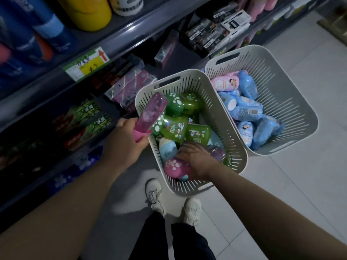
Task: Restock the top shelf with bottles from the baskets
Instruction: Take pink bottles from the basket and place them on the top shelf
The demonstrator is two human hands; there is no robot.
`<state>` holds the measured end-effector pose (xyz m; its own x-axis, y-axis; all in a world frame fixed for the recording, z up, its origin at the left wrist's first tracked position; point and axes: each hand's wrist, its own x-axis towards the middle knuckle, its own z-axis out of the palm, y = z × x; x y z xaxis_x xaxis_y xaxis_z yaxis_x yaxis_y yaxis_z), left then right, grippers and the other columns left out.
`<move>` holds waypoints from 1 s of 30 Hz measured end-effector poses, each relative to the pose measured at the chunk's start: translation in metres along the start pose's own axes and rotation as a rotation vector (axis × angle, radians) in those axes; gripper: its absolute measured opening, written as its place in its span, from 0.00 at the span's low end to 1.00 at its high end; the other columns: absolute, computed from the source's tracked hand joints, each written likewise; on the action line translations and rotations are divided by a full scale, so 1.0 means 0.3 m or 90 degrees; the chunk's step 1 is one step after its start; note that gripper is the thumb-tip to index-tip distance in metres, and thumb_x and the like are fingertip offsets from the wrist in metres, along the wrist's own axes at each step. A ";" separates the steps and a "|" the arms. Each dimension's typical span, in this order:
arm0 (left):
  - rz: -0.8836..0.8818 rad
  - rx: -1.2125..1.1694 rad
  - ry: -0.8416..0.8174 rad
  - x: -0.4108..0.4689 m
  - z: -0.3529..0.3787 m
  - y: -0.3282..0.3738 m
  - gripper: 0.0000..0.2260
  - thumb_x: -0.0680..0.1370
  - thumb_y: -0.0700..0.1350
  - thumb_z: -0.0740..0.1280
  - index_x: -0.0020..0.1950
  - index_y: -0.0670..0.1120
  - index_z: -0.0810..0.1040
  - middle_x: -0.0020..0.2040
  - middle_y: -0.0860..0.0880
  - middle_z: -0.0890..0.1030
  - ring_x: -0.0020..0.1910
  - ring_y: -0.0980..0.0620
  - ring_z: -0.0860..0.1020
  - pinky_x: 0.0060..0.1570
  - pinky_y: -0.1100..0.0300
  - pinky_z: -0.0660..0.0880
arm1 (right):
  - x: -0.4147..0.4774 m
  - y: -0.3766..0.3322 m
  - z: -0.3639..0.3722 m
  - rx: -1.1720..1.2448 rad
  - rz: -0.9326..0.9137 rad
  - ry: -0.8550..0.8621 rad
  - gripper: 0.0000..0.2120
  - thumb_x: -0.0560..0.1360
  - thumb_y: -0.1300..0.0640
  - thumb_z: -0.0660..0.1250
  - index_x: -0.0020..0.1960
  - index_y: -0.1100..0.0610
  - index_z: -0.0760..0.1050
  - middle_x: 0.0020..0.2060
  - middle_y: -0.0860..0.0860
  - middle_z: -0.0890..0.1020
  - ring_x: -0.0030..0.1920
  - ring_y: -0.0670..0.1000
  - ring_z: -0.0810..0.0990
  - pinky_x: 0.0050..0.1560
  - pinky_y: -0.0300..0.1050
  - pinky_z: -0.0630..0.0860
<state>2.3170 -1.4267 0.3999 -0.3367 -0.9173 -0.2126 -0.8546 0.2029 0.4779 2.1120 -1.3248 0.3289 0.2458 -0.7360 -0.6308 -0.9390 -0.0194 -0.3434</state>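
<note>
Left hand [127, 139] grips a pink bottle [150, 111] by its cap end, centre-left; right hand [194, 161] curls its fingers [183, 149] round a second bottle [174, 168], lower centre, in the near basket [212, 102]. Smooth rigid plastic, probably light: safer held mid-body.

Pretty dim shot tbh: the dark grey store shelving [135, 37] out past the left hand's fingers [124, 122] is mostly sunk in shadow, while the pale tiled floor [300, 184] beyond the right hand's fingers [185, 149] catches the most light. The translucent pink bottle [152, 111] in the left fingers is smeared with blur, and the see-through purple bottle [217, 152] under the right fingers is just as mushy. Far above the left fingers the round-topped yellow bottle [88, 12] is soft, and the shelf edges bow from the wide lens.
</note>
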 end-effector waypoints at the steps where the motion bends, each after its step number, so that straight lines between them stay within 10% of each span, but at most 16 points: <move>1: -0.020 0.006 0.003 -0.011 0.005 -0.011 0.19 0.73 0.47 0.71 0.62 0.46 0.75 0.55 0.46 0.74 0.42 0.51 0.73 0.40 0.59 0.68 | 0.013 -0.008 -0.001 -0.031 -0.021 -0.011 0.39 0.68 0.47 0.74 0.75 0.46 0.60 0.75 0.49 0.61 0.77 0.52 0.52 0.77 0.53 0.44; 15: -0.114 -0.028 0.090 -0.163 -0.093 -0.016 0.16 0.74 0.51 0.69 0.60 0.53 0.73 0.52 0.52 0.72 0.47 0.50 0.75 0.46 0.54 0.73 | -0.004 -0.036 -0.099 0.148 -0.019 0.056 0.40 0.62 0.54 0.76 0.70 0.46 0.63 0.61 0.50 0.77 0.65 0.54 0.71 0.74 0.56 0.55; 20: -0.028 -0.015 0.155 -0.196 -0.253 0.091 0.19 0.71 0.44 0.71 0.61 0.47 0.76 0.55 0.47 0.76 0.48 0.46 0.77 0.48 0.54 0.75 | -0.161 -0.053 -0.304 0.372 0.005 0.181 0.39 0.64 0.58 0.76 0.72 0.49 0.63 0.57 0.52 0.79 0.55 0.55 0.79 0.57 0.52 0.77; 30: 0.135 -0.046 0.279 -0.217 -0.730 0.440 0.20 0.74 0.42 0.70 0.66 0.51 0.73 0.61 0.55 0.72 0.57 0.52 0.73 0.60 0.54 0.72 | -0.572 -0.200 -0.863 0.461 -0.041 0.510 0.28 0.64 0.53 0.78 0.58 0.44 0.68 0.47 0.46 0.78 0.40 0.41 0.77 0.40 0.37 0.72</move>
<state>2.3124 -1.4152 0.6634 -0.2898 -0.9192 0.2667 -0.7503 0.3912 0.5329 2.0639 -1.3725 0.6380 -0.1861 -0.9813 -0.0482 -0.4996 0.1367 -0.8554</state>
